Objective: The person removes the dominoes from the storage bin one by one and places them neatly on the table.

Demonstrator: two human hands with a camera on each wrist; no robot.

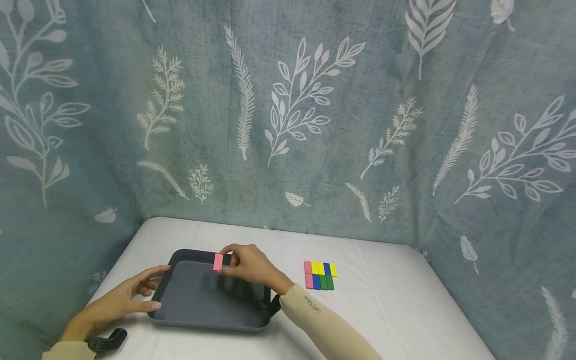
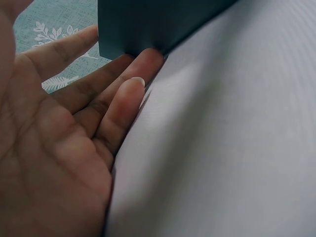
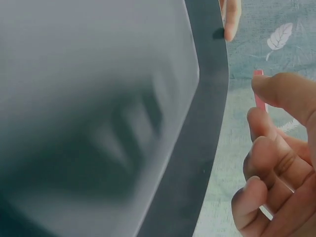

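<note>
A pink block [image 1: 218,262] is pinched between the thumb and fingers of my right hand [image 1: 252,265], over the far part of a dark grey tray [image 1: 211,295]. In the right wrist view the same block [image 3: 259,91] stands upright at the thumb tip, with the tray wall [image 3: 197,148] beside the hand. My left hand [image 1: 119,300] rests at the tray's left side, fingertips against the outer wall and thumb by the near left corner. The left wrist view shows its fingers [image 2: 121,108] loosely extended at the tray's dark wall [image 2: 143,29].
Right of the tray, two rows of small blocks [image 1: 320,275] in pink, yellow, blue and green lie side by side. A white cloth [image 1: 382,310] covers the table. Behind it hangs a blue-green leaf-patterned curtain [image 1: 216,200]. A black strap [image 1: 108,342] is at the left wrist.
</note>
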